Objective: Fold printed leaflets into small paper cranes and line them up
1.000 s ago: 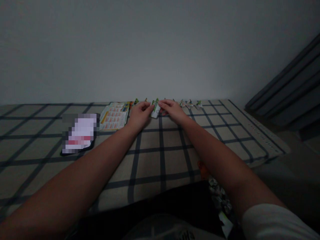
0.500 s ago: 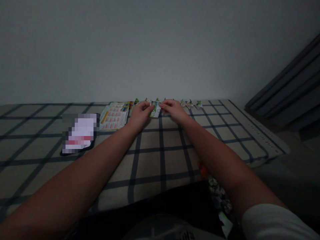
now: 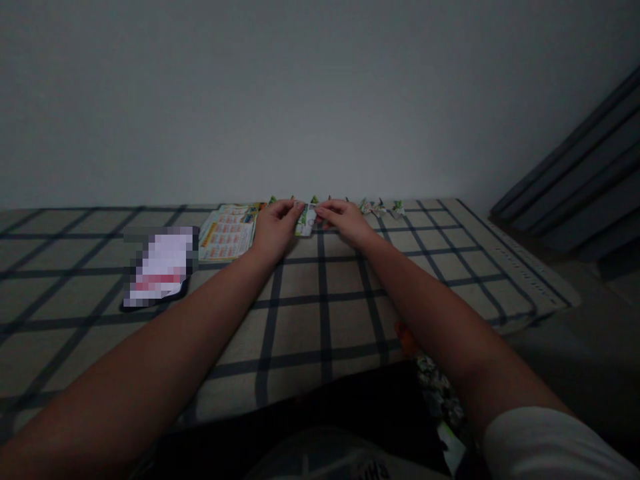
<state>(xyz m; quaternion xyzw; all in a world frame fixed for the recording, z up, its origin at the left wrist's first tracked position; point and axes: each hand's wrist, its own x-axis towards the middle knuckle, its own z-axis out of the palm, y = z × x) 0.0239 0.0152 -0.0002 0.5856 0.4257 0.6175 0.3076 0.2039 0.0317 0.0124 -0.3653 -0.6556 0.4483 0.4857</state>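
Observation:
Between my two hands is a small piece of printed paper (image 3: 305, 223), green and white, held above the checked cloth. My left hand (image 3: 276, 227) pinches its left top edge between thumb and fingers. At its upper right, my right hand (image 3: 343, 219) grips the edge in the same way. Beyond the hands, a row of small folded paper pieces (image 3: 373, 207) lies along the back edge by the wall; my hands hide part of that row. Left of my left hand lies a stack of printed paper sheets (image 3: 229, 233).
A phone (image 3: 163, 267) with a blurred screen lies at the left on the checked cloth (image 3: 297, 320). An orange item (image 3: 406, 339) sits at the front edge, with a heap of crumpled or folded paper (image 3: 440, 390) below it. A grey wall (image 3: 320, 100) stands behind.
The paper piece has shifted slightly left and tilted, its upper edge now looking folded. My left hand has moved a little left; my right hand has hardly moved.

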